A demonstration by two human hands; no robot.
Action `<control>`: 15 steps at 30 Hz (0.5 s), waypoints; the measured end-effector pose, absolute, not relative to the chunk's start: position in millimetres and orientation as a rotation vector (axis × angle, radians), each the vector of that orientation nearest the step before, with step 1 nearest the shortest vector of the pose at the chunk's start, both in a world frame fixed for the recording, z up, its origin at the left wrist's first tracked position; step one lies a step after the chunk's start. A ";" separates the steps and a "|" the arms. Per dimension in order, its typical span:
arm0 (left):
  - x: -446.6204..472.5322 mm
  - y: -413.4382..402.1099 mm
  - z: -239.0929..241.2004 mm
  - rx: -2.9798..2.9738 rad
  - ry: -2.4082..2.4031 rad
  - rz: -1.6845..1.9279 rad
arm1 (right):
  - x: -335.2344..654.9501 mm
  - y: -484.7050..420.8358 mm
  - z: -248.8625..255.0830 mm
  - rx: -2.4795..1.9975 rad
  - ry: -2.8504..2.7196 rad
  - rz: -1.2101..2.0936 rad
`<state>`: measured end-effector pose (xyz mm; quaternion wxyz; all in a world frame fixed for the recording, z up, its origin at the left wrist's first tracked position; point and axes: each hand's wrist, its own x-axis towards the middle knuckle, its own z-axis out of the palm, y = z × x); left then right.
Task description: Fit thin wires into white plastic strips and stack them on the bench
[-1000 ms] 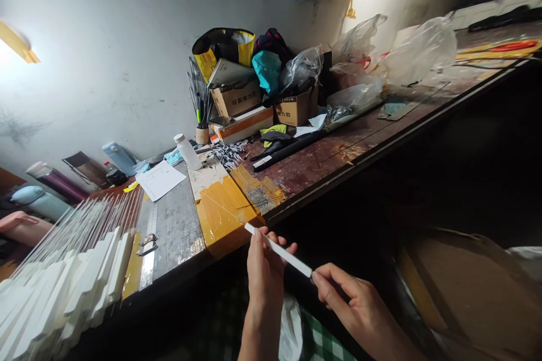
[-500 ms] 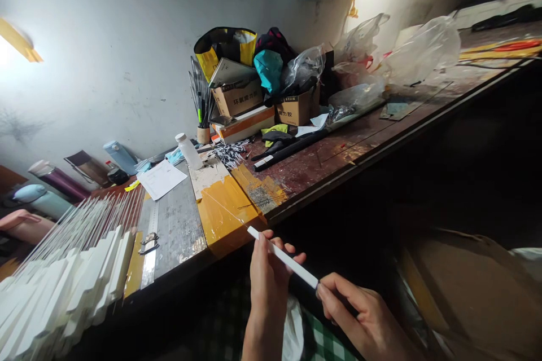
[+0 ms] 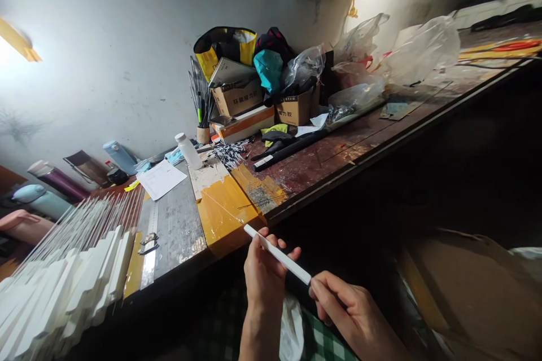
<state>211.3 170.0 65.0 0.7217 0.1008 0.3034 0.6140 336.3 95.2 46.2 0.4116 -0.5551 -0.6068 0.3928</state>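
Observation:
A slim white stick point(image 3: 279, 255) with a thin wire-like rod point(image 3: 222, 207) coming out of its far end is held in front of the bench edge. My left hand point(image 3: 265, 271) pinches it near that far end, thumb on top, with the other fingers loosely curled. At the near end, the thumb and forefinger of my right hand point(image 3: 342, 302) are closed on the stick. The thin rod reaches over the yellow-taped block point(image 3: 226, 203) at the bench edge. Many similar white pieces point(image 3: 80, 282) with thin rods lie stacked at the left.
A metal ruler point(image 3: 149, 254), a paper sheet point(image 3: 162, 179) and a white bottle point(image 3: 188, 151) are on the bench. Cardboard boxes point(image 3: 237, 98), plastic bags point(image 3: 423, 51) and a black tube point(image 3: 292, 149) lie farther back. A brown carton point(image 3: 478, 293) stands low at the right.
Both hands and the white stick have shifted slightly left and up, toward the taped block. The grip of each hand looks the same.

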 end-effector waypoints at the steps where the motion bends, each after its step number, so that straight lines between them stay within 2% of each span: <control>1: 210.3 170.3 64.7 0.221 0.663 1.356 | 335.8 94.8 47.2 -1.387 -1.524 0.995; 15: 215.3 154.8 66.8 0.256 0.675 1.316 | 336.8 81.2 67.8 -1.493 -1.496 1.048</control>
